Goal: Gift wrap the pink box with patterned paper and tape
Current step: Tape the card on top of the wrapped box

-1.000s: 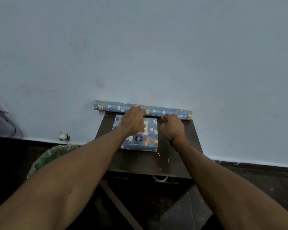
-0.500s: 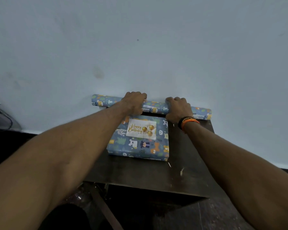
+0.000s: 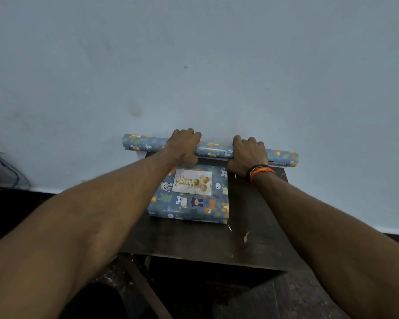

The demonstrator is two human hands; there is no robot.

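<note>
The box (image 3: pixel 189 204) lies flat on the small dark table (image 3: pixel 205 240), fully covered in blue animal-patterned paper, with a white "Happy Birthday" card (image 3: pixel 192 182) on its top. Behind it, along the wall, lies the roll of the same patterned paper (image 3: pixel 145 143). My left hand (image 3: pixel 184 143) grips the roll left of its middle, fingers curled over its top. My right hand (image 3: pixel 248 154), with an orange and black wristband, grips the roll further right. No tape is in view.
The table stands against a pale blue wall (image 3: pixel 194 65). Small scraps (image 3: pixel 246 237) lie on the table's right front part. Cables (image 3: pixel 5 173) sit on the floor at far left. Dark floor surrounds the table.
Both hands left the wrapped box and moved back onto the paper roll, where they now grip it. The camera has come closer to the table.
</note>
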